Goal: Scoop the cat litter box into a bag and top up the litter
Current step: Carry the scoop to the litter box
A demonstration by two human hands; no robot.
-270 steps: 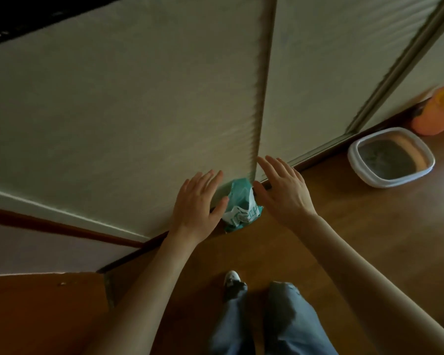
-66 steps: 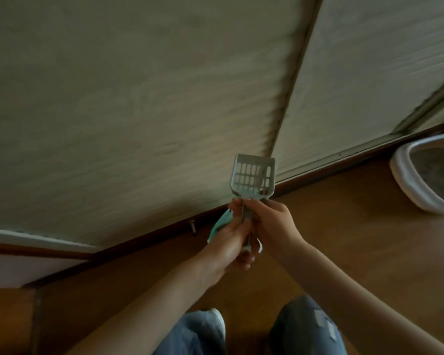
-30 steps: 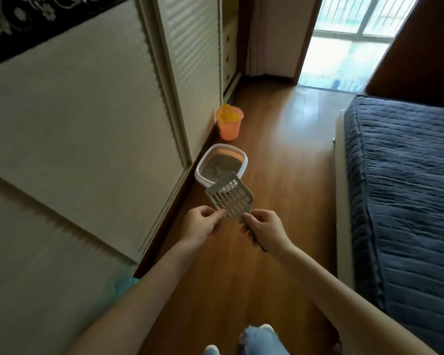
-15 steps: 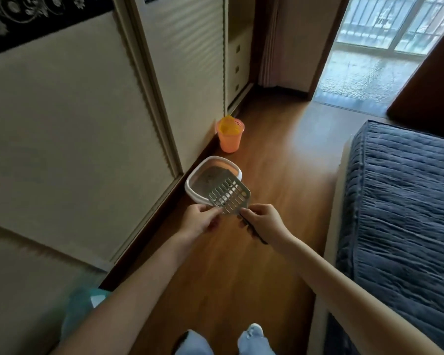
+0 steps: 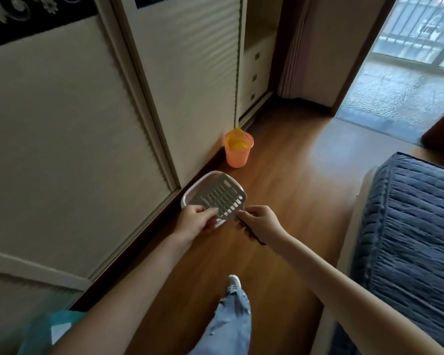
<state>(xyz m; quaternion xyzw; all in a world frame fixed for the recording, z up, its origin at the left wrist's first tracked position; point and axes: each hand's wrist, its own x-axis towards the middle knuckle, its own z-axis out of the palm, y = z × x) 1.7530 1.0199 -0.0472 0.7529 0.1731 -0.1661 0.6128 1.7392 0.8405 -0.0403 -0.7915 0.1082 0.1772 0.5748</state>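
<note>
Scoop (image 5: 222, 199), stiff light slotted plastic, hangs above the box (image 5: 190, 194): left hand (image 5: 196, 221) pinches its edge, right hand (image 5: 260, 222) grips its handle, the sound hold.

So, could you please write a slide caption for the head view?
Both hands, left hand and right hand, hold a slotted litter scoop above the white litter box beside an orange bin.

Two hands: the left hand (image 5: 195, 221) and the right hand (image 5: 260, 221). One slotted scoop (image 5: 222, 198), one litter box (image 5: 190, 198), one orange bin (image 5: 237, 151). One teal bag (image 5: 49, 331) and one bed (image 5: 408, 226).
</note>
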